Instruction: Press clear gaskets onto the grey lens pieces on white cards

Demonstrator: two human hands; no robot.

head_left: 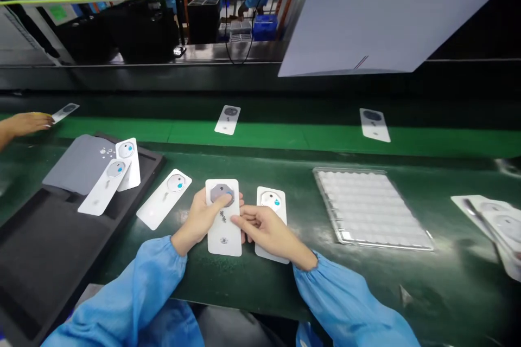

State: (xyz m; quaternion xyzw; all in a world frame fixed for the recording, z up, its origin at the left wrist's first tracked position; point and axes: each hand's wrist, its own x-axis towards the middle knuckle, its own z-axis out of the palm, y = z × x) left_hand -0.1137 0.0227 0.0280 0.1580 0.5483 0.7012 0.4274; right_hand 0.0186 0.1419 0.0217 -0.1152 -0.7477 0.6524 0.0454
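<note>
Between my two hands is a white phone back panel [224,233], upright, its dark camera octagon at the top and black print below. My left hand [197,219] holds it from the left, thumb laid across the octagon and fingers behind. On its right edge, my right hand [268,230] pinches with the thumb; its other fingers are partly hidden. Under my right wrist lies another white panel [272,252] with a blue dot in its octagon. To the left a similar white panel [158,207] rests tilted on the green table [309,287].
A black tray [52,233] at left bears a grey sheet [79,165] and two white panels. At right are a clear tray with white strips [372,209] and stacked panels [499,222]. Panels also lie on the far green strip [272,133]. A co-worker's hand [30,123] touches one.
</note>
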